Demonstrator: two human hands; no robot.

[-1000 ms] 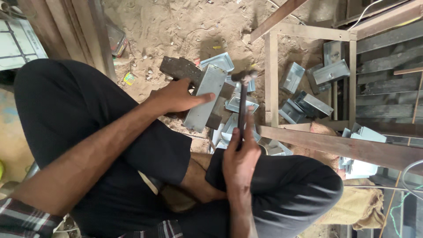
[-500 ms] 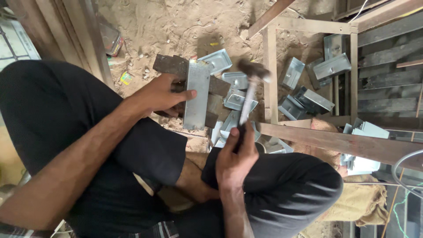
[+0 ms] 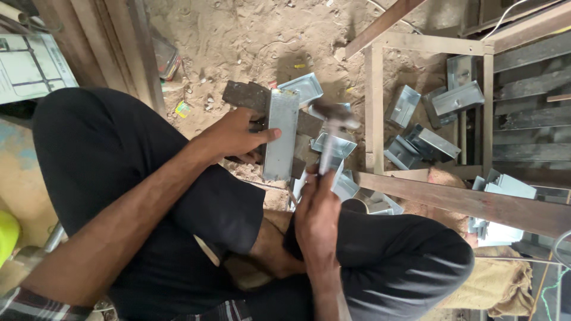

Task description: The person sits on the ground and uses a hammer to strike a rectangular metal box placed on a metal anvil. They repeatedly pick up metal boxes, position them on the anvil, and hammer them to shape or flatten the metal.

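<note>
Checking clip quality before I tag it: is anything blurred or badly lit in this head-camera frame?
Head view: the hammer in the right hand is smeared by motion blur, its head worst; the left hand and the metal strip it holds are sharp. Lighting is soft and even, with mild sheen on the metal pieces in the wooden frame, no blown glare. The black trousers lose detail in the dark.

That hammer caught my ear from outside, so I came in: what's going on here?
A person sits cross-legged on the sandy ground. Their left hand steadies a long sheet-metal channel piece lying across a dark block. Their right hand grips the hammer, whose head is blurred just right of the piece. More bent metal pieces lie scattered around a wooden frame.
</note>
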